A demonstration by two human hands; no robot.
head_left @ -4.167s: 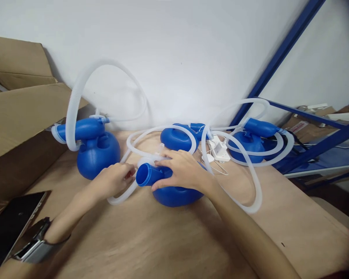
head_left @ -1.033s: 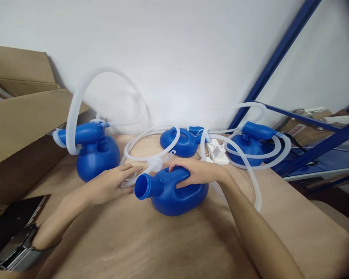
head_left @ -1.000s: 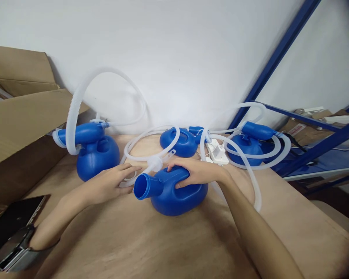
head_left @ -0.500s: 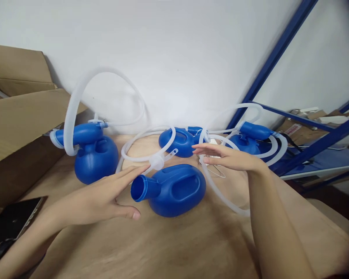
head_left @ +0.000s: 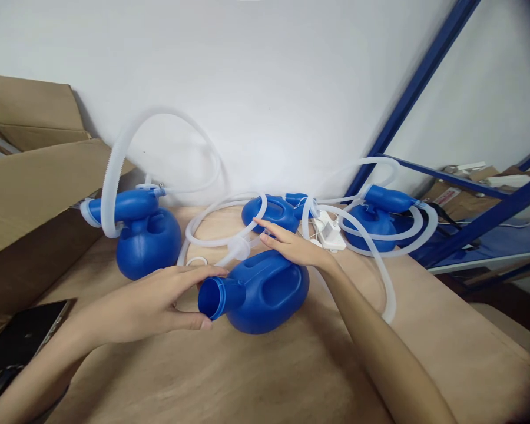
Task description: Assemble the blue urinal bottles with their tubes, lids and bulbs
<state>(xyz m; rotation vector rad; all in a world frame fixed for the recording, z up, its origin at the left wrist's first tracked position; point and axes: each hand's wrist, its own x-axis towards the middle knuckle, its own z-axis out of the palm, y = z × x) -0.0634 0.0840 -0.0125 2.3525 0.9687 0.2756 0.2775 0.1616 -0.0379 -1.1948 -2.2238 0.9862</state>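
A blue plastic bottle (head_left: 265, 318) with a moulded handle lies on its side on the table, its uncapped mouth facing left. My left hand (head_left: 159, 303) is at that mouth, fingers above the rim and thumb below it, spread apart; whether they touch it I cannot tell. Over the bottle's far side reaches my right hand (head_left: 294, 244), fingers stretched out to the left and holding nothing. Just beyond the bottle's neck rests a translucent white cap (head_left: 238, 248), close to my right fingertips. Clear white tubing (head_left: 203, 240) loops behind it.
Other blue bottles with tubes stand at the left (head_left: 148, 247), back middle (head_left: 265, 213) and right (head_left: 371, 227). A white power strip (head_left: 330, 232) lies behind my right hand. A cardboard box (head_left: 39, 194) and a black device (head_left: 24, 333) are at left, a blue metal frame (head_left: 415, 85) at right.
My right hand has moved left and now reaches over the bottle. The bottle's mouth sits slightly lower, between my left thumb and fingers. The tubing at right has shifted.
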